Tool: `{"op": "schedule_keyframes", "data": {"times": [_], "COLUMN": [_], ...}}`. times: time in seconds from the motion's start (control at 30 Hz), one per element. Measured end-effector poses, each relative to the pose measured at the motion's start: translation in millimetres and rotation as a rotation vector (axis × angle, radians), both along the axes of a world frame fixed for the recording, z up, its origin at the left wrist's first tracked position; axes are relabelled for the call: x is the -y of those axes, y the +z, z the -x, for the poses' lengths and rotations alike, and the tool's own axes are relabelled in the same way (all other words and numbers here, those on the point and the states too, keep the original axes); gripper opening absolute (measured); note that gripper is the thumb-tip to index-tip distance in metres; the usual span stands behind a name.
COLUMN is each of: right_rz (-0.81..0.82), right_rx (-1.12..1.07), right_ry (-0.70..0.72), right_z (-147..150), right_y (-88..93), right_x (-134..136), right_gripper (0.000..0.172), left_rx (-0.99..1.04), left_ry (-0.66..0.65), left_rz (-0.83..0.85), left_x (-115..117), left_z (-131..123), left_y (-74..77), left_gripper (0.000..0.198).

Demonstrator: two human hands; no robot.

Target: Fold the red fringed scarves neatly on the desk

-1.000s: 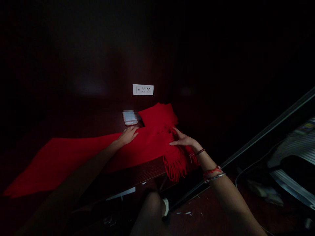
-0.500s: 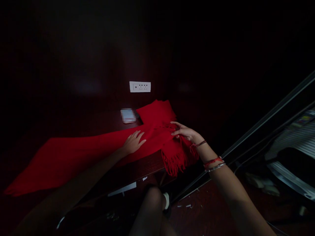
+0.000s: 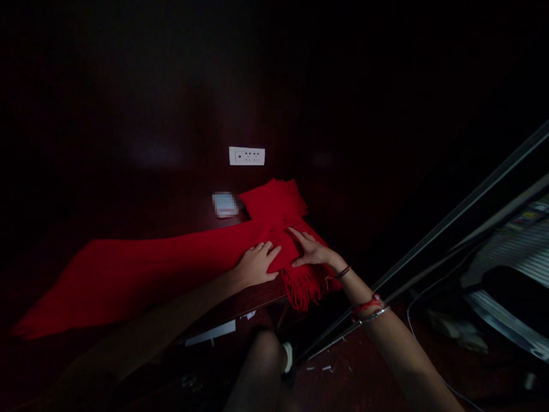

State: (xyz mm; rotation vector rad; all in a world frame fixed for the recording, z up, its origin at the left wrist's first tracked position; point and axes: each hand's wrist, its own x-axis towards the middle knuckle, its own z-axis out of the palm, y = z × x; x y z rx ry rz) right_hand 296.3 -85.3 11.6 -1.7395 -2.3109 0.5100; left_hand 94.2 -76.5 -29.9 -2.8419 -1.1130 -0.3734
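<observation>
A long red scarf [image 3: 150, 263] lies across a dark wooden table [image 3: 253, 297], its fringed end [image 3: 304, 286] hanging over the near right corner. A second folded part of the scarf [image 3: 274, 200] lies farther back. My left hand [image 3: 257, 264] rests flat on the scarf near the table's front edge, fingers spread. My right hand [image 3: 311, 250] lies flat on the cloth just right of it, fingers stretched out, above the fringe. Bracelets [image 3: 369, 303] circle my right wrist.
A white wall socket [image 3: 246, 155] sits on the dark wall behind. A small white object [image 3: 225, 204] lies on the table left of the folded cloth. My knee [image 3: 261, 366] shows below the table. A metal rail [image 3: 450, 217] and cables [image 3: 429, 286] run at right.
My left hand has slid right along the scarf toward the fringed end. My right hand has come down from a lifted pose onto the cloth, close beside the left.
</observation>
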Motion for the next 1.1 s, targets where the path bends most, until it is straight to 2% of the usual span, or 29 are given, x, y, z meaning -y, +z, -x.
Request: {"op": "schedule_keyframes", "data": {"times": [0.1, 0.2, 0.3, 0.4, 0.53, 0.6, 0.7, 0.77, 0.83, 0.97, 1.03, 1.1], "right_rz": [-0.174, -0.406, -0.468, -0.415, -0.402, -0.366, -0.355, -0.424, -0.495, -0.542, -0.535, -0.528], "right_rx": [0.182, 0.299, 0.34, 0.257, 0.206, 0.25, 0.32, 0.353, 0.392, 0.402, 0.314, 0.205], "right_ry": [-0.042, -0.049, 0.021, 0.067, 0.145, 0.259, 0.368, 0.357, 0.321, 0.271, 0.251, 0.221], "right_z": [10.7, 15.3, 14.0, 6.5, -8.1, -13.5, -15.4, -13.4, -10.4, -3.8, 0.1, 4.1], "right_y": [-7.4, -7.5, -2.7, 6.2, 20.6, 23.8, 18.9, 11.1, 2.8, -6.4, -5.1, -0.4], "right_x": [0.2, -1.8, -10.2, -26.0, -39.8, -35.6, -17.8, -5.7, 0.7, -7.5, -17.0, -26.3], "right_gripper": [0.077, 0.049, 0.036, 0.034, 0.039, 0.042, 0.05, 0.058, 0.059, 0.047, 0.037, 0.03], "left_rx": [-0.043, 0.041, 0.134, 0.148, 0.043, -0.018, -0.054, -0.004, 0.087, 0.196, 0.186, 0.172], "left_ry": [0.07, 0.092, 0.049, 0.028, 0.08, 0.103, 0.031, 0.013, 0.062, 0.126, 0.106, 0.108], "left_rz": [0.018, 0.067, 0.145, 0.125, 0.012, -0.05, -0.097, -0.081, -0.039, -0.025, -0.048, -0.052], "left_x": [-0.1, -13.7, -28.5, -31.3, -18.7, -13.5, -14.3, -20.6, -28.9, -36.5, -31.2, -22.4], "left_z": [-5.6, -1.0, 7.4, 11.7, 7.0, 2.9, -2.4, -4.6, -5.1, -4.4, -6.3, -10.4], "left_y": [4.1, 10.3, 15.4, 14.6, 8.0, 5.5, 4.6, 5.8, 8.2, 11.9, 10.7, 7.1], "left_gripper": [0.055, 0.05, 0.046, 0.044, 0.044, 0.045, 0.04, 0.036, 0.034, 0.032, 0.033, 0.044]}}
